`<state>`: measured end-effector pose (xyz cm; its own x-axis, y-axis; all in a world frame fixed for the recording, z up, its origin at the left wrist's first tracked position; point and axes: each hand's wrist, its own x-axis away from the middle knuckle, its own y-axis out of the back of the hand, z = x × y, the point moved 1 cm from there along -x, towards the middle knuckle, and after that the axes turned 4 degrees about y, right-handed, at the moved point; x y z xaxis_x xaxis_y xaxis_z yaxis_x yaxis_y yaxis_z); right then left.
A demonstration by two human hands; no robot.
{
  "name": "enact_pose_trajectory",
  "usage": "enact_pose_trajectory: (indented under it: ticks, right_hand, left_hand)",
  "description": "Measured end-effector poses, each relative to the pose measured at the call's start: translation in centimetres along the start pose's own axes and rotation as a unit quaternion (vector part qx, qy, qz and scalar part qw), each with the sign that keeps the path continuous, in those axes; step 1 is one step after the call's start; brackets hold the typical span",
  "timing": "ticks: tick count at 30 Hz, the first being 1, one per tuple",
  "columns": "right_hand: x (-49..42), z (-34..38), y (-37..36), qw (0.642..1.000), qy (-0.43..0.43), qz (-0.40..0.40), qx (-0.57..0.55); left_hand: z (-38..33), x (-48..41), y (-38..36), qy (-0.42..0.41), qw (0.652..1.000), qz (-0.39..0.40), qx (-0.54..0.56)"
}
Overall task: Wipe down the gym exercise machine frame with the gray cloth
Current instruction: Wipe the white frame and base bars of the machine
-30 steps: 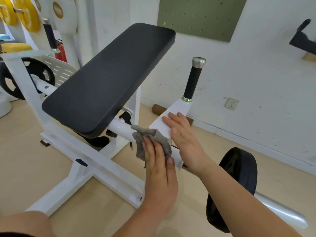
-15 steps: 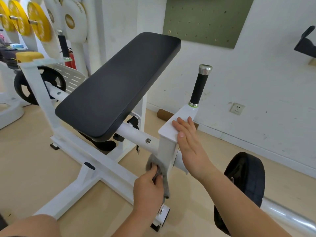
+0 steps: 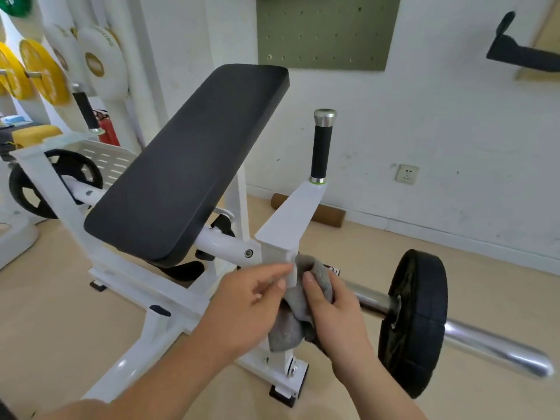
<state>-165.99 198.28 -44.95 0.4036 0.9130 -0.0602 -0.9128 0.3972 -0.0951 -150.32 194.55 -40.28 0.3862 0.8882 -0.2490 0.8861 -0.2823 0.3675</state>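
A person's right hand (image 3: pixel 339 313) grips a gray cloth (image 3: pixel 286 331), bunched against the right side of the white frame's upright post (image 3: pixel 277 253), just under its top plate. The left hand (image 3: pixel 251 295) reaches the post's near edge, fingertips at the cloth; whether it pinches the fabric cannot be told. Just right, a black plate (image 3: pixel 415 322) sits on a chrome bar (image 3: pixel 491 347). Beyond, a black pad (image 3: pixel 188 165) slopes upward beside an upright handle (image 3: pixel 321 153).

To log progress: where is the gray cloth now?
Head view, centre: the gray cloth lies against the white post, between the left hand and right hand, left of the weight plate.
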Motion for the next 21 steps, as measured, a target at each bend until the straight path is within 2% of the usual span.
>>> enact_pose_trajectory:
  ticks: [1, 3, 5, 7, 8, 10, 13, 16, 19, 21]
  right_hand:
    - [-0.7, -0.1, 0.6, 0.999, 0.021, -0.037, 0.015]
    - [-2.0, -0.4, 1.3, 0.993, 0.061, -0.074, 0.065]
    - [-3.0, -0.9, 0.8, 0.987, 0.081, -0.077, 0.118]
    - [-3.6, -1.5, -0.9, 0.984, 0.105, -0.061, 0.132]
    - [-3.6, -1.7, -2.0, 0.984, 0.118, -0.050, 0.128]
    - [-3.4, -2.4, -3.8, 0.984, 0.129, -0.046, 0.112]
    - [-2.5, -4.5, -5.4, 0.985, 0.149, -0.019, 0.080]
    - [-1.1, -6.3, -5.7, 0.984, 0.171, 0.031, 0.048]
    - [-1.6, -5.4, -5.4, 0.986, 0.160, 0.030, 0.047]
    - [-2.9, -3.9, -5.0, 0.979, 0.199, 0.027, 0.027]
  left_hand:
    - [-0.4, -1.3, 1.1, -0.070, 0.990, -0.060, -0.104]
    - [-1.4, -4.0, 2.7, -0.172, 0.934, -0.121, -0.287]
    - [-1.4, -6.2, 2.4, -0.181, 0.900, -0.049, -0.393]
    - [-0.2, -7.1, 1.1, -0.128, 0.907, 0.027, -0.399]
    - [0.6, -7.2, 0.6, -0.114, 0.912, 0.029, -0.393]
    - [1.7, -7.2, 0.1, -0.122, 0.904, -0.010, -0.409]
    - [2.1, -7.6, 0.1, -0.137, 0.893, -0.024, -0.429]
    - [2.3, -7.6, -0.2, -0.139, 0.898, -0.028, -0.416]
    - [2.6, -7.3, -0.7, -0.137, 0.907, -0.047, -0.395]
    - [2.8, -7.3, -0.8, -0.145, 0.913, -0.055, -0.378]
